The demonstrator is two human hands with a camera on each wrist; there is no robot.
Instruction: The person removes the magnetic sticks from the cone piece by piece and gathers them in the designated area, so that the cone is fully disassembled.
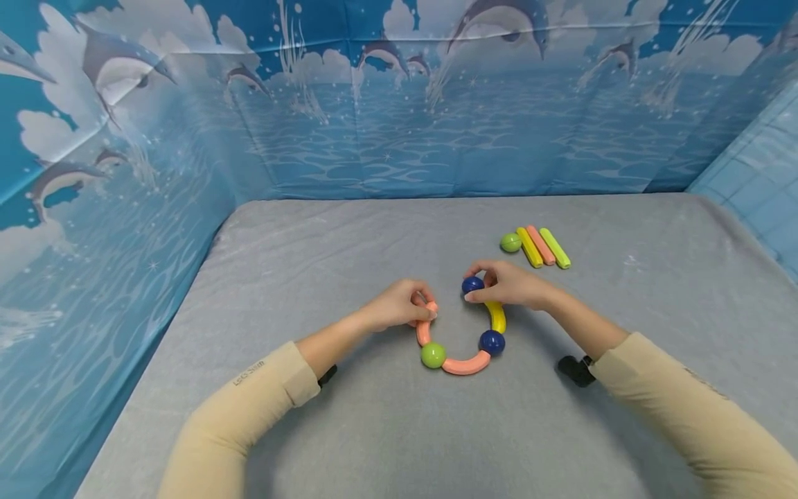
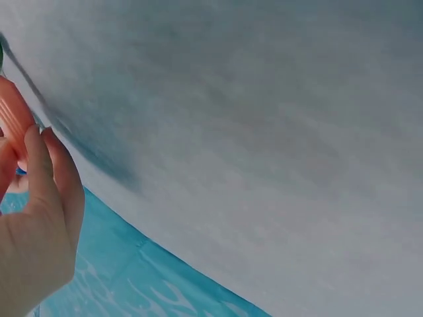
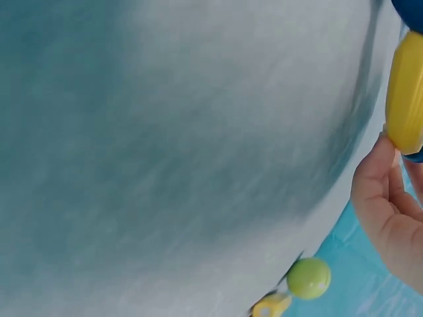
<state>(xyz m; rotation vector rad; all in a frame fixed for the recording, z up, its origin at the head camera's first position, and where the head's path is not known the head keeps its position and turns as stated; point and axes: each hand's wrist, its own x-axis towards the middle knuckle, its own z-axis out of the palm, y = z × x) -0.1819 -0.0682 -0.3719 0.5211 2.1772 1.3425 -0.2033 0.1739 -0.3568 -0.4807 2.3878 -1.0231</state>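
A U-shaped chain of curved pieces and balls lies on the grey cloth in the head view. My left hand pinches its left end, a curved orange piece; that piece shows at the left wrist view's edge. From there run a green ball, another orange curve, a blue ball and a yellow curve. My right hand grips the blue ball at the right end. In the right wrist view the right hand is beside the yellow piece.
Behind the right hand lie a green ball, a yellow stick, an orange stick and a yellow-green stick. A blue curtain with dolphins hangs along the table's back and left.
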